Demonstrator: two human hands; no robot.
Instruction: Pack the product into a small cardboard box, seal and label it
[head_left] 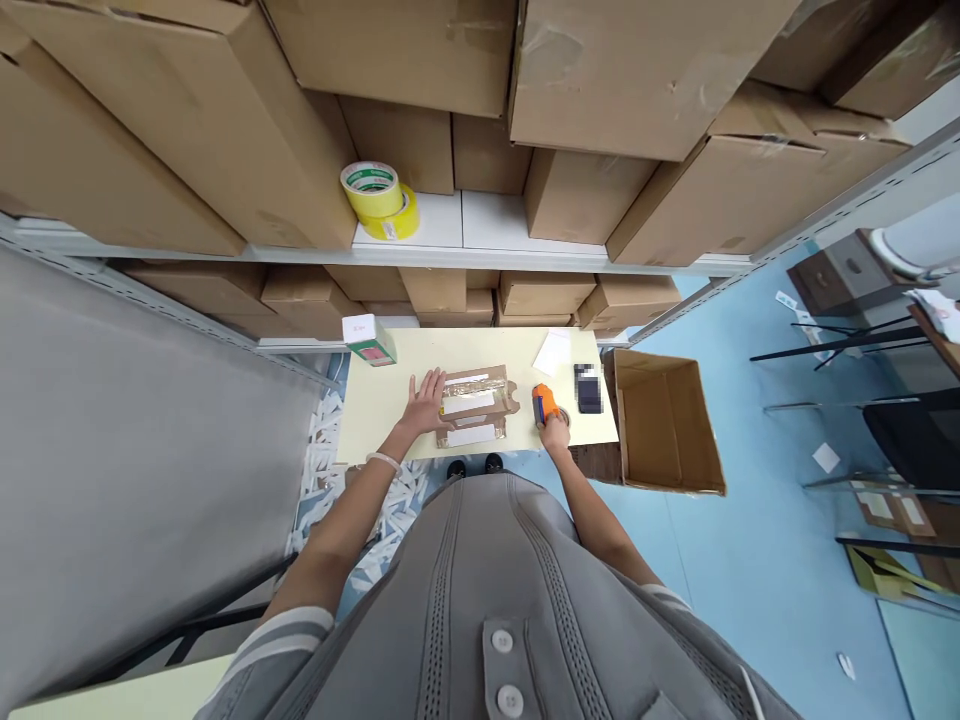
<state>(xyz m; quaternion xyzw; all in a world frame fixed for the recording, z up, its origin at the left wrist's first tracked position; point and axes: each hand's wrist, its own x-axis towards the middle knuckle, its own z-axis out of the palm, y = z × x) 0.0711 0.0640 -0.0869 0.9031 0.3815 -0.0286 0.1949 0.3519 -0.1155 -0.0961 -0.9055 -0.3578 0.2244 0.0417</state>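
A small cardboard box (495,402) lies on the pale yellow table (420,347), its front flap hanging toward me. Shiny tape and white labels show on its top and flap. My left hand (426,403) rests against the box's left side, fingers spread. To the right of the box, my right hand (555,432) is wrapped round the handle of an orange and blue tape dispenser (544,402), which sits on or just over the tabletop. Part of a tape roll shows beside that hand.
A green and white carton (371,342) stands at the table's back left. White paper (553,352) and a blurred dark item (589,390) lie at right. An open cardboard box (664,420) stands right of the table. Yellow tape rolls (381,200) sit on the shelf (435,222) among boxes.
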